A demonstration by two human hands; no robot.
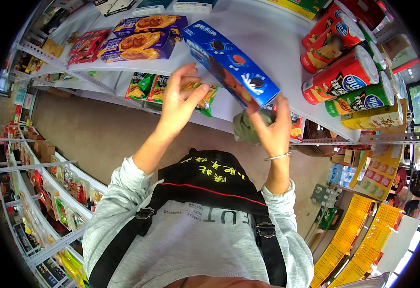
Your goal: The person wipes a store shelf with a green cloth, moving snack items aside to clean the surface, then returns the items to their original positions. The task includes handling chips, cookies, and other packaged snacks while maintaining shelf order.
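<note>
A long blue Oreo cookie box (237, 59) lies slanted over the white shelf, its near end jutting past the shelf's front edge. My right hand (273, 124) grips that near end between thumb and fingers. A crumpled green cloth (251, 126) shows just beneath my right hand; whether the hand holds it too is hidden. To the left of the box, my left hand (183, 97) is raised before the shelf edge with fingers curved apart and nothing in them. Two purple cookie boxes (138, 46) are stacked on the shelf, beyond my left hand.
Red and green chip canisters (343, 73) stand on the right of the white shelf (275, 39), beside a yellow carton (372, 114). Red packets (87, 45) lie at its left. Snack bags (141, 86) fill the shelf below. Yellow baskets (352, 223) are at lower right.
</note>
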